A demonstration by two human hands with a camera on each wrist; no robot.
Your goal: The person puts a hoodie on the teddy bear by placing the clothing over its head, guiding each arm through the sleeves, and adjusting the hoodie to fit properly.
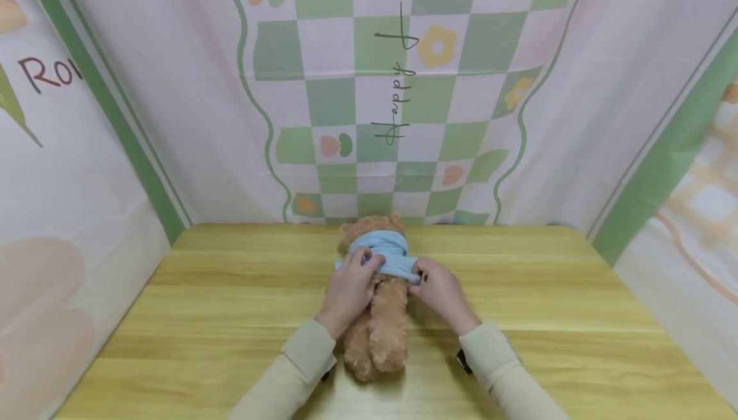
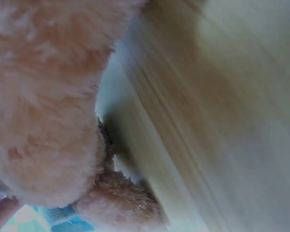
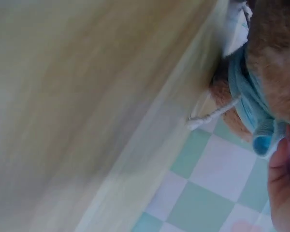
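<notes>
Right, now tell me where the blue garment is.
In the head view, the blue garment is just below the centre, around the upper body of the teddy bear, its lower edge between the person's left and right hands.

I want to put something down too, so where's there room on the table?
The wooden table is bare between the left hand and the left wall cloth, and between the right hand and the right wall cloth. It's crowded in the middle, where the teddy bear lies and both hands touch its blue hoodie.
</notes>
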